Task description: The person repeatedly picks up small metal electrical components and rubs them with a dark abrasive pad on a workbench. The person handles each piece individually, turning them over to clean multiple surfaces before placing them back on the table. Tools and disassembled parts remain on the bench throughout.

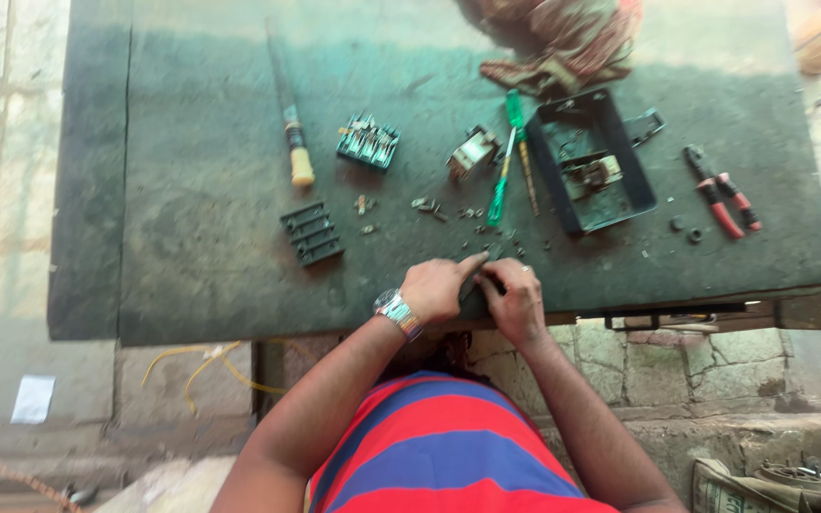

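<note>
Item under handling: one small dark part (468,285), held at the near edge of the dark worktop (201,256), directly in front of the person. It sits pinched between the left hand (437,288) and the right hand (515,299), whose fingers close over it from both sides and meet above it. Only a narrow dark sliver shows in the gap between the hands (shape, material and orientation cannot be made out). It appears flat and slim, angled slightly upward toward the left index finger. Whether it rests on the worktop cannot be told.
</note>
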